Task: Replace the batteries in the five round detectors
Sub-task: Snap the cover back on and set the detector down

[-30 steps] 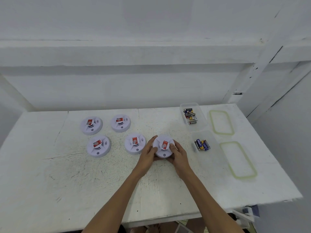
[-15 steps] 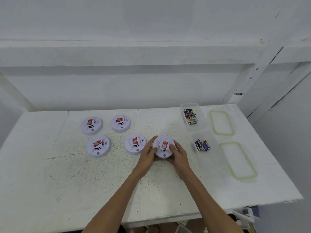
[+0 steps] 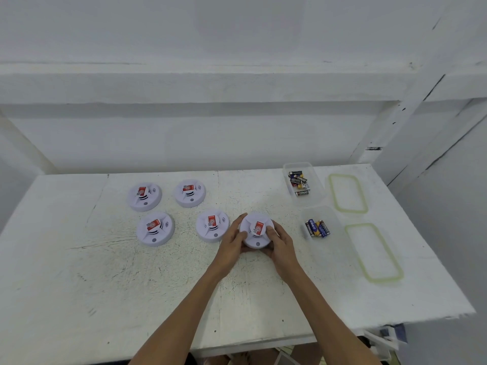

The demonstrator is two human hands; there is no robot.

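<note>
Five round white detectors with red labels lie on the white table (image 3: 131,285). I grip the rightmost detector (image 3: 257,231) from both sides: my left hand (image 3: 234,241) wraps its left edge, my right hand (image 3: 280,242) its right edge, with a finger on top beside the label. The other detectors sit to the left: one close by (image 3: 212,225), one in the near row (image 3: 155,229), and two in the far row (image 3: 144,196) (image 3: 190,193). A clear tub (image 3: 330,219) holds blue batteries (image 3: 317,228). A farther tub (image 3: 313,177) holds black batteries (image 3: 299,182).
Two clear lids with green seals lie right of the tubs, one far (image 3: 347,193) and one near (image 3: 374,252). A white wall and shelf rise behind the table. The table's front edge runs just below my forearms.
Both hands stay on the rightmost detector; my fingers have shifted slightly on its rim and top. Nothing else has moved.
</note>
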